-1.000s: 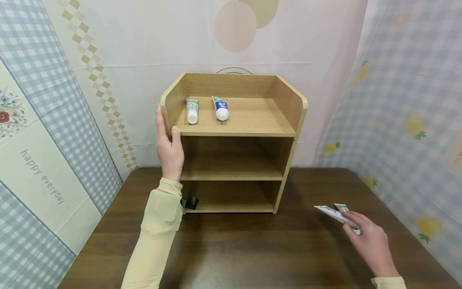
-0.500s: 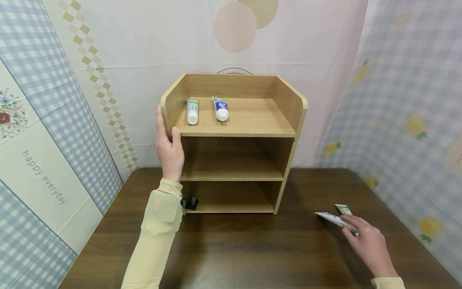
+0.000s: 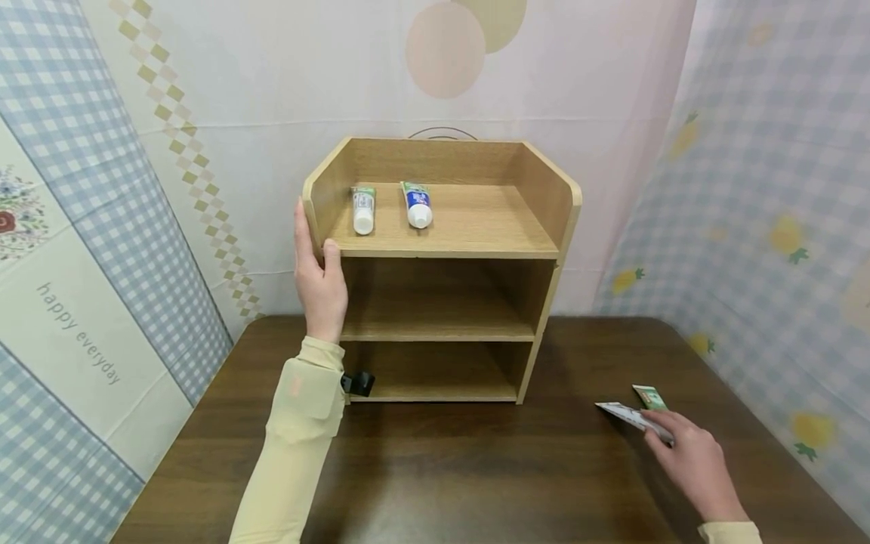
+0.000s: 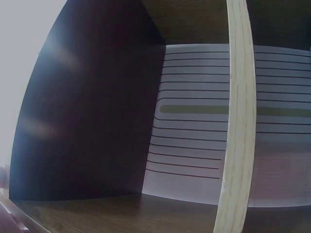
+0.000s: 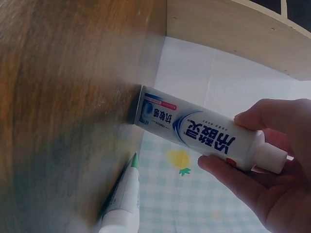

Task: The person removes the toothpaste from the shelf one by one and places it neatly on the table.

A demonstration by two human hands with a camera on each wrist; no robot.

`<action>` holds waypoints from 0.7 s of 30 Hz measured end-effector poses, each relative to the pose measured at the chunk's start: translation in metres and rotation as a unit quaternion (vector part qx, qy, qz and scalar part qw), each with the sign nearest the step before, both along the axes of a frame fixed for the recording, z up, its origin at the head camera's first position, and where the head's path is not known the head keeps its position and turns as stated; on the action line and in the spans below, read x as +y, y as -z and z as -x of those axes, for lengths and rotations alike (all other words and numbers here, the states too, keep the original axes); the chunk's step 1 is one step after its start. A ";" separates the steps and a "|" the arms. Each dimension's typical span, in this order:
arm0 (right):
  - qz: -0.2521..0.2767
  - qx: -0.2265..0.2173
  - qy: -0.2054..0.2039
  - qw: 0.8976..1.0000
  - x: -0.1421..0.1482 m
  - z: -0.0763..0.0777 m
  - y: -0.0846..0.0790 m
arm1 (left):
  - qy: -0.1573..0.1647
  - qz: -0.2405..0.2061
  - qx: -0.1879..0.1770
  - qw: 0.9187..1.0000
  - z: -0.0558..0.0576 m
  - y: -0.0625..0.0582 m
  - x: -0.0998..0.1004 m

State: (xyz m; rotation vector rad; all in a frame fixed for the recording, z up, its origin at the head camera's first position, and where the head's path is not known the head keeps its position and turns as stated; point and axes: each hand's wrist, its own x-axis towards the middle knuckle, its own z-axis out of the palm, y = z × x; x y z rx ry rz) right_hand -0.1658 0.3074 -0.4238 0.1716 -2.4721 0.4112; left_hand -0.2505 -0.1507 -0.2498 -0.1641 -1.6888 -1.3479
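My left hand (image 3: 321, 295) holds the left side panel of a wooden shelf (image 3: 448, 253) near its top board, fingers along the outside and thumb at the front edge. At the right of the table, my right hand (image 3: 696, 462) pinches a white toothpaste tube (image 5: 192, 127) near its white cap between thumb and fingers. The tube's flat end points toward the shelf, close to the tabletop. Just beyond it lies a green and white toothpaste tube (image 3: 650, 397), partly hidden by the hand. Two more toothpaste tubes, one white and green (image 3: 363, 211), one blue and white (image 3: 418, 205), lie on the top board, caps forward.
The shelf stands at the back of a dark brown table (image 3: 435, 468), with two open compartments below its top. Behind hangs a pale patterned cloth (image 3: 258, 75); a checked cloth (image 3: 754, 174) covers the right side. A black wrist camera (image 3: 358, 383) sits on the left sleeve.
My right hand and its toothpaste tube have lowered slightly, and more of the green and white tube shows behind. The left hand has stayed on the shelf.
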 end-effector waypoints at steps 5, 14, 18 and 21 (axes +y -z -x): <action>-0.004 -0.041 -0.002 0.999 0.001 -0.002 0.002 | -0.002 0.001 0.003 1.000 -0.001 0.000 -0.001; -0.044 -0.138 -0.036 0.989 0.008 -0.003 0.012 | 0.003 -0.003 0.006 1.000 -0.001 0.000 -0.001; -0.053 -0.145 -0.046 0.987 0.009 -0.004 0.019 | 0.004 -0.006 0.004 1.000 -0.002 0.001 -0.001; -0.060 -0.136 -0.052 0.988 0.010 -0.003 0.022 | 0.004 -0.006 0.002 1.000 -0.002 0.000 -0.001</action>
